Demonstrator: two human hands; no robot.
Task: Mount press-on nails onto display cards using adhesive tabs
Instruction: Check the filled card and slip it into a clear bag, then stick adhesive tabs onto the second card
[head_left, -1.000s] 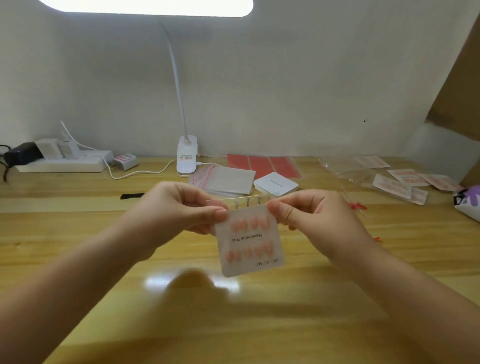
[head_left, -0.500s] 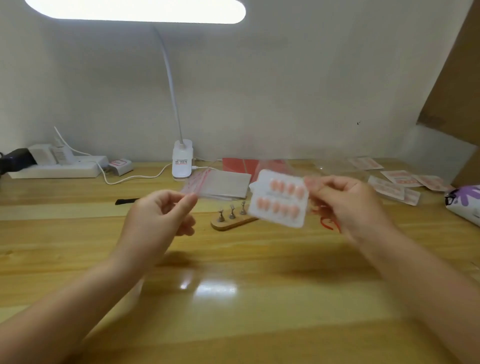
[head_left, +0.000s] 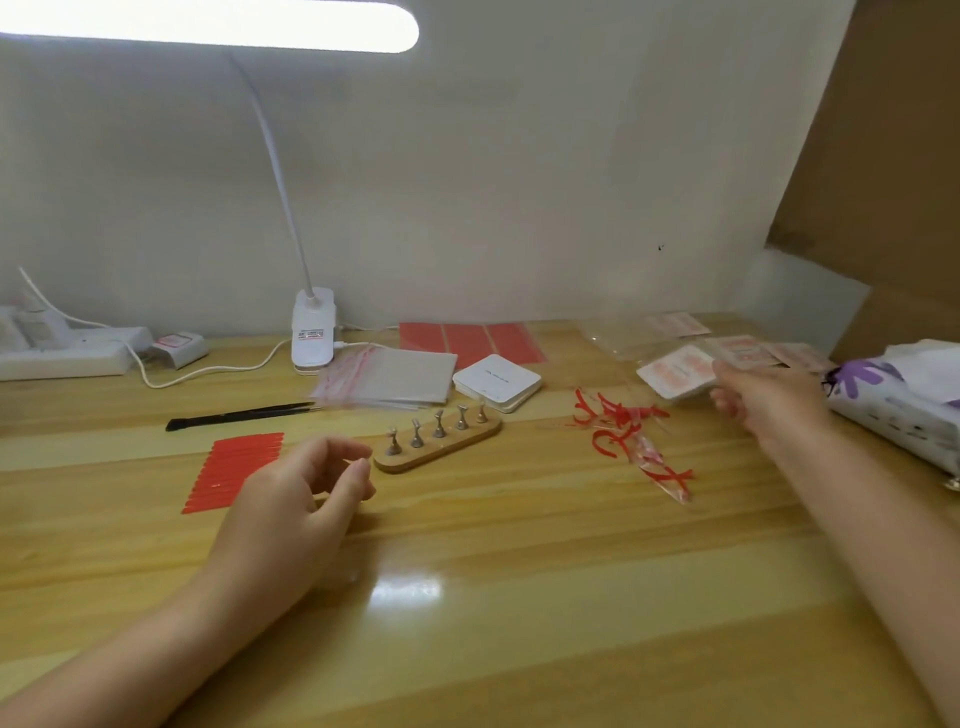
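My right hand (head_left: 763, 402) is stretched to the far right of the desk and pinches a white display card with pink press-on nails (head_left: 675, 375) by its right edge, low over the finished bagged cards (head_left: 740, 349). My left hand (head_left: 306, 499) hovers over the desk with loosely curled fingers and holds nothing. It is just left of a wooden nail stand with metal holders (head_left: 439, 441). A red sheet of adhesive tabs (head_left: 234, 470) lies left of that hand.
Black tweezers (head_left: 239, 415), a stack of clear zip bags (head_left: 389, 382), blank white cards (head_left: 497, 384) and red sheets (head_left: 470, 340) lie behind the stand. Peeled red strips (head_left: 623, 431) are scattered mid-right. A tissue pack (head_left: 898, 400), lamp base (head_left: 311, 332) and power strip (head_left: 67, 353) line the edges.
The left hand let go of the card and dropped toward the desk. The right hand carried the card away from the centre to the far right, over the bagged cards.
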